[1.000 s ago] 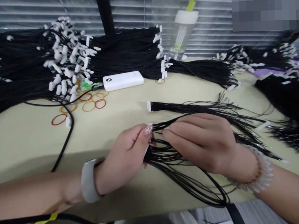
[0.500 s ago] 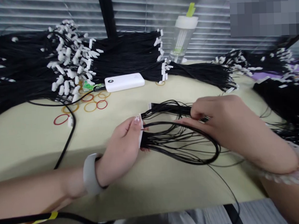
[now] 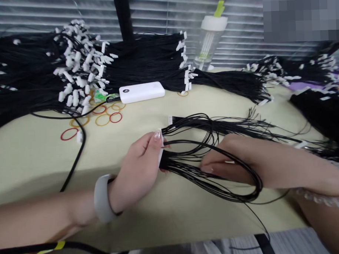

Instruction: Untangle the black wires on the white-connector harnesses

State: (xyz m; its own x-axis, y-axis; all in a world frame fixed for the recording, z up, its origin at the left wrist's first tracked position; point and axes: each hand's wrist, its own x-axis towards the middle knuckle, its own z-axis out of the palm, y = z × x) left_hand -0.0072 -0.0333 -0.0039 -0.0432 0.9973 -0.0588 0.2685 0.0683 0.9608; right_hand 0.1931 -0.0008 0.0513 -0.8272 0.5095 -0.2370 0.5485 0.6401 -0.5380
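Between the thumb and fingers of my left hand (image 3: 141,157) is a white connector (image 3: 160,158). Thin black wires (image 3: 182,167) run out of it to the right and bend back in a wide loop. My right hand (image 3: 237,160) reaches into the loop, its thumb and fingertip pinched on some of these wires. Behind my hands a second black wire bundle lies on the table, with a white connector (image 3: 170,120) on its left end and loose wire ends toward the right. Part of the held connector is hidden by my left thumb.
Heaps of black wires with white connectors (image 3: 75,71) lie along the back and right. A white power bank (image 3: 142,92) with a black cable sits near rubber bands (image 3: 102,120). A clear bottle (image 3: 207,48) stands by the blinds. Pale table edge (image 3: 162,244) in front.
My right hand has left the rear bundle and come nearer, down into the wire loop, where it pinches wires. The loop sags lower and further right. My left hand has hardly moved.
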